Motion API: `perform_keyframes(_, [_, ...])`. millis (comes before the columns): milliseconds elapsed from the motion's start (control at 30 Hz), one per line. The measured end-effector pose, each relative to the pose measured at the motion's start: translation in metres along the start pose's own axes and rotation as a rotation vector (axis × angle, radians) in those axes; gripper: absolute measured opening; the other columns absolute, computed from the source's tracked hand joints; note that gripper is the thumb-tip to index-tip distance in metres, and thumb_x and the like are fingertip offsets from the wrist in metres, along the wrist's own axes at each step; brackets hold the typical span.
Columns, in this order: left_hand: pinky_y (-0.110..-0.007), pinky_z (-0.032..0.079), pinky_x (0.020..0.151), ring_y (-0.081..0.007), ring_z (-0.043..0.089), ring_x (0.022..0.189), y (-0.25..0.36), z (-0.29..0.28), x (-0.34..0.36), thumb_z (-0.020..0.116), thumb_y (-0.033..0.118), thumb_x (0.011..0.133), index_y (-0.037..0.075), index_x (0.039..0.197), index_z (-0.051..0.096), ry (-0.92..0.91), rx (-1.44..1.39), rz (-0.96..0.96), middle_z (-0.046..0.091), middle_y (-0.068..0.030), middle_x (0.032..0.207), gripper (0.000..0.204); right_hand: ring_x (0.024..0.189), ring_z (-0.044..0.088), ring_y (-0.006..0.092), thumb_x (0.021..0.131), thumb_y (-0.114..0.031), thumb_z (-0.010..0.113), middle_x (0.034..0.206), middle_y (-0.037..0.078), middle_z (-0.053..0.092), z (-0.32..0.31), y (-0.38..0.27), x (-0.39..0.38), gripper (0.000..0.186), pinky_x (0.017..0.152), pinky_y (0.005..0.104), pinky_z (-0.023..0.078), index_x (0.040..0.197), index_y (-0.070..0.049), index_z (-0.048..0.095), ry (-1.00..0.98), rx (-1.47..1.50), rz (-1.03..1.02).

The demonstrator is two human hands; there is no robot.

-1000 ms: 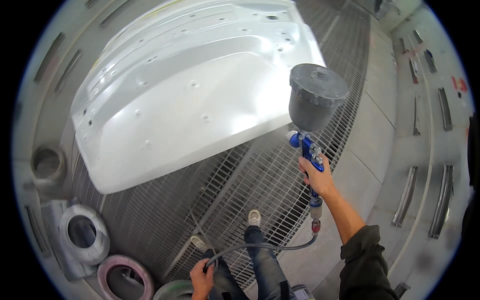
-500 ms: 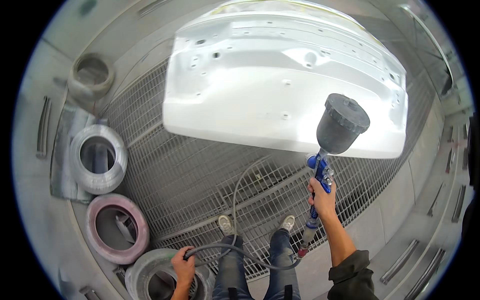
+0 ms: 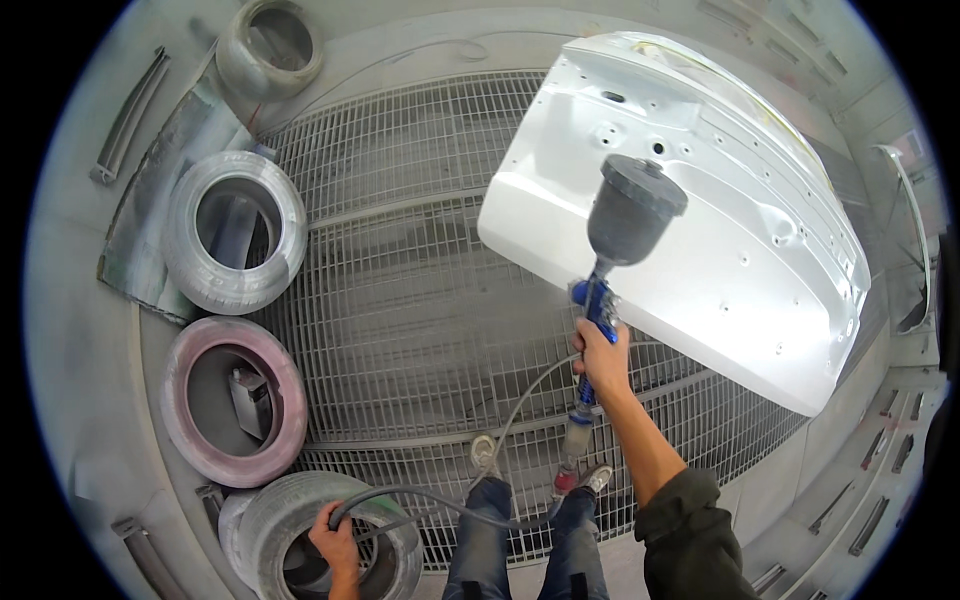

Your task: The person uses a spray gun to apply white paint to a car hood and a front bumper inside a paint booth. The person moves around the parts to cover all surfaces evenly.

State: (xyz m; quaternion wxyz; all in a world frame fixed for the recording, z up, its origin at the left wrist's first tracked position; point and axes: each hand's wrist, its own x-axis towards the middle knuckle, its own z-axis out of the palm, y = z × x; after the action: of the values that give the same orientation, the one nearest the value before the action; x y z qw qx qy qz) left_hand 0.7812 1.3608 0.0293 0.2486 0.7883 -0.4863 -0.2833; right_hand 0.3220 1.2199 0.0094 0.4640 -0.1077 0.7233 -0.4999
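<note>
My right hand (image 3: 604, 358) is wrapped round the handle of a blue spray gun (image 3: 598, 302) with a dark, lidded paint cup (image 3: 636, 212) on top. The gun is at the lower left part of a silver-white car body panel (image 3: 700, 255), seemingly a tailgate, with holes along its far part; whether gun and panel touch I cannot tell. From the gun's lower end a dark air hose (image 3: 440, 494) loops left across my legs. My left hand (image 3: 335, 545) is closed round that hose, above the nearest tire.
Paint-dusted tires line the left side: a silver tire (image 3: 285, 250), a pinkish tire (image 3: 290, 420) and a grey tire (image 3: 400, 570), with another tire (image 3: 232, 60) farther back. A metal grating (image 3: 390, 300) forms the floor. The hose crosses it near my feet.
The view has turned left, so the panel appears farther right and tilted. My right hand and the spray gun now sit nearer the panel's left part. The left hand still grips the hose.
</note>
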Motion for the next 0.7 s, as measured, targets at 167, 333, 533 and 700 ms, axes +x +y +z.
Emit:
perform_keyframes(167, [-0.027, 0.038, 0.057, -0.0085, 0.044, 0.062, -0.027, -0.022, 0.026, 0.064, 0.000, 0.085, -0.006, 0.094, 0.065, 0.085, 0.074, -0.108, 0.051, -0.0013, 0.067, 0.010, 0.047, 0.040, 0.0077, 0.086, -0.008, 0.055, 0.063, 0.000, 0.045, 0.083, -0.013, 0.053, 0.031, 0.038, 0.0264, 0.034, 0.117, -0.008, 0.051, -0.104, 0.006, -0.024])
perform_keyframes(333, [-0.028, 0.040, 0.057, -0.0089, 0.047, 0.062, -0.063, -0.036, 0.029, 0.065, -0.001, 0.082, -0.005, 0.091, 0.065, 0.100, 0.145, -0.179, 0.054, -0.0038, 0.067, 0.010, 0.051, 0.047, 0.0102, 0.082, -0.011, 0.058, 0.062, 0.003, 0.050, 0.139, -0.030, 0.077, 0.010, 0.040, 0.0253, 0.038, 0.076, -0.005, 0.053, -0.140, 0.056, -0.076])
perform_keyframes(533, [-0.028, 0.037, 0.057, -0.0085, 0.042, 0.063, -0.068, -0.032, 0.036, 0.066, 0.004, 0.089, -0.006, 0.090, 0.063, 0.067, 0.165, -0.102, 0.049, -0.0014, 0.066, 0.010, 0.050, 0.046, 0.0097, 0.083, -0.012, 0.058, 0.062, 0.003, 0.051, 0.125, -0.048, 0.085, 0.012, 0.040, 0.0251, 0.037, 0.074, -0.004, 0.054, -0.111, -0.035, -0.041])
perform_keyframes(700, [-0.030, 0.041, 0.059, -0.0114, 0.049, 0.064, -0.047, -0.006, 0.036, 0.064, 0.001, 0.088, -0.006, 0.091, 0.064, 0.018, 0.152, 0.019, 0.057, -0.0043, 0.072, 0.008, 0.048, 0.045, 0.0099, 0.084, -0.014, 0.060, 0.062, 0.003, 0.052, 0.048, -0.053, 0.054, 0.014, 0.040, 0.0253, 0.037, 0.075, -0.004, 0.055, -0.050, -0.065, -0.040])
